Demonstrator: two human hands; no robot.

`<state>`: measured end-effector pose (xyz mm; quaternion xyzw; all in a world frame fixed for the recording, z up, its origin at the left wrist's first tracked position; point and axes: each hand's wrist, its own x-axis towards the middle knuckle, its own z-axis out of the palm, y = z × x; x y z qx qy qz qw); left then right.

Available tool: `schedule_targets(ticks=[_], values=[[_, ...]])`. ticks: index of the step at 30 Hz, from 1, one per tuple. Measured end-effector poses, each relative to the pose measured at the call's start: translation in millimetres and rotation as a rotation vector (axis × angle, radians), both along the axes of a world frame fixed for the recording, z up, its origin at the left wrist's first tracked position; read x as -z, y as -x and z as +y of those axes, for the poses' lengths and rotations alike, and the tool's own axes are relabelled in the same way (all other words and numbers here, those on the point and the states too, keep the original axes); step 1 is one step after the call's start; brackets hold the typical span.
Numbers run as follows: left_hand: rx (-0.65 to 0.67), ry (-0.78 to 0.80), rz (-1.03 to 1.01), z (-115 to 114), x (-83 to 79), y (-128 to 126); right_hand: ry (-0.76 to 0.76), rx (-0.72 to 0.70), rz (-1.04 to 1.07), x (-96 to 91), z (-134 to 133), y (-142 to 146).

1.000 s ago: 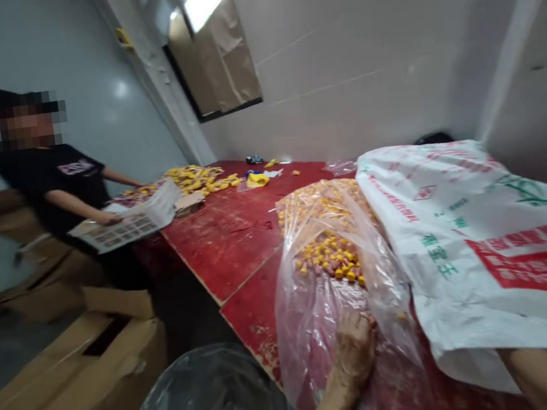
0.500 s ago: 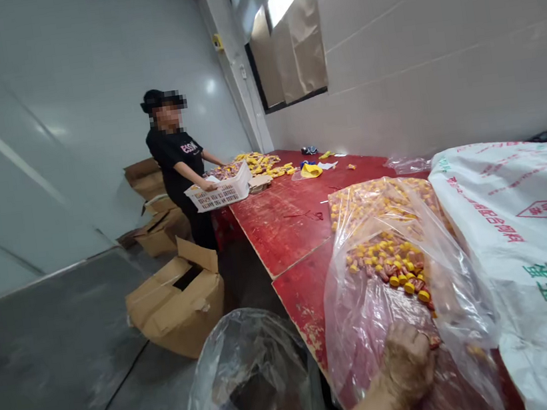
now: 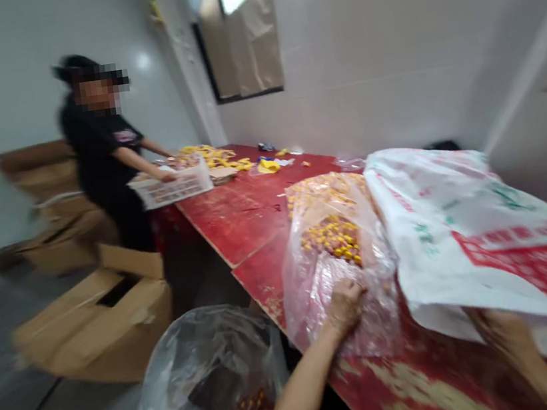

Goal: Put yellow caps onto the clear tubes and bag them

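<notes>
My left hand [image 3: 347, 303] is closed on the lower part of a clear plastic bag [image 3: 312, 307], its fingers curled into the film. Inside the bag lie many small reddish pieces with yellow caps [image 3: 335, 237]. To the right, a white woven sack [image 3: 424, 239] with red and green print lies on the red table. My right hand [image 3: 510, 335] reaches under the sack's near edge, which hides its fingers. Blur makes the finer details hard to see.
Below the red table's [image 3: 254, 207] edge stands an open clear bag [image 3: 174, 366] with similar pieces inside. Cardboard boxes [image 3: 102, 322] stand on the floor at left. A co-worker [image 3: 104, 146] in black holds a white basket [image 3: 175, 189] at the table's far end.
The view has swung right. My right hand has come into view under the sack's edge, and the sack's near edge is lifted. My left hand stays closed at the clear bag.
</notes>
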<state>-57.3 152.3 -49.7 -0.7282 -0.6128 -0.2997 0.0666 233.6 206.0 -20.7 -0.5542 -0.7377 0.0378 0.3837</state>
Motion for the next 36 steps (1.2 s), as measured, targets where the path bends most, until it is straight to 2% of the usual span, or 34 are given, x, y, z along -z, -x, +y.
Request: schedule_targets(ticks=[2, 4, 6, 8, 11, 14, 17, 21, 25, 27, 29, 31, 34, 36], values=[[0.033, 0.012, -0.071, 2.6, -0.7, -0.5, 0.243, 0.029, 0.236, 1.8, -39.5, -19.6], [0.056, 0.025, -0.149, 7.4, -1.8, -0.7, 0.527, 0.058, 0.646, -0.5, -77.0, -24.5], [0.051, 0.031, -0.23, 12.9, -3.8, -0.4, 0.725, 0.039, 1.051, -4.5, -105.7, -23.4], [0.025, 0.025, -0.307, 15.5, -7.6, 1.1, 0.819, -0.01, 1.336, -7.5, -125.8, -24.0], [-0.074, -0.013, -0.404, 7.0, -16.3, 5.6, 0.793, -0.044, 1.497, -5.9, -143.7, -29.3], [-0.212, -0.057, -0.559, -19.2, -26.0, 6.8, 0.602, -0.048, 1.491, 4.1, -147.9, -31.1], [-0.274, -0.034, -0.887, -58.2, -32.9, -5.6, 0.423, -0.029, 1.351, 18.0, -146.0, -25.8], [-0.112, 0.202, -1.327, -110.0, -32.6, -42.5, 0.352, 0.03, 0.956, 33.9, -151.6, -25.7], [0.062, 0.456, -1.564, -139.9, -23.5, -77.4, 0.256, 0.099, 0.519, 36.5, -163.2, -48.0], [0.116, 0.546, -1.611, -146.0, -18.5, -88.2, 0.275, 0.088, 0.328, 29.0, -168.3, -58.3], [0.139, 0.592, -1.619, -148.8, -14.9, -94.7, 0.331, 0.072, 0.239, 16.2, -173.7, -60.5], [0.152, 0.612, -1.598, -150.5, -14.0, -98.1, 0.449, 0.003, 0.265, 1.0, -180.4, -52.5], [0.171, 0.631, -1.545, -154.0, -17.5, -101.1, 0.655, -0.171, 0.399, -16.8, -192.0, -28.7], [0.188, 0.631, -1.534, -157.0, -20.8, -103.4, 0.699, -0.223, 0.459, -20.9, -198.5, -13.2]])
